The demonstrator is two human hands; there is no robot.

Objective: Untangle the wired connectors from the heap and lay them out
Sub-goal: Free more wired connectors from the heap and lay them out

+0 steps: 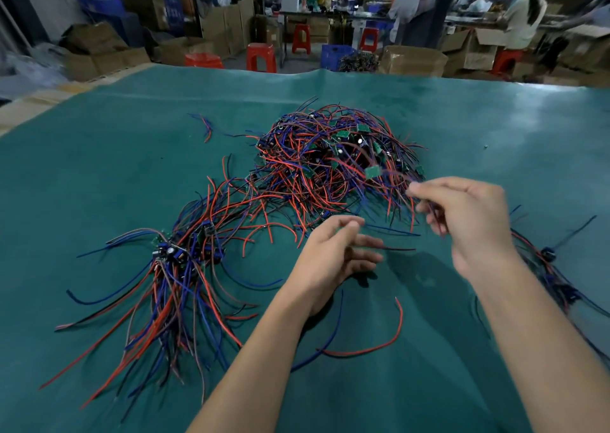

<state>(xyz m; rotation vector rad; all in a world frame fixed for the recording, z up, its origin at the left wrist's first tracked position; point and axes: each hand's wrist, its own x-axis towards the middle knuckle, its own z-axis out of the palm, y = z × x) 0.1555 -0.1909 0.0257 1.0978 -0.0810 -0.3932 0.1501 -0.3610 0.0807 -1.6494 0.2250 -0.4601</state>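
the heap of tangled red, blue and black wired connectors lay on the green table mat, at about twelve o'clock from the hands. small green boards showed among its wires. one green board stood raised at the heap's near right edge, its wires running toward the right hand. that hand was held above the mat at about one o'clock, fingers curled and pinching thin dark wires; motion blur hid the exact grip. the left hand hovered beside it at about eleven o'clock, fingers loosely spread, holding nothing. a laid-out bundle of connectors lay at nine o'clock, wires fanned toward the near edge. a smaller group lay at three o'clock, partly hidden by the right forearm. a loose red wire and a blue wire lay between the forearms.
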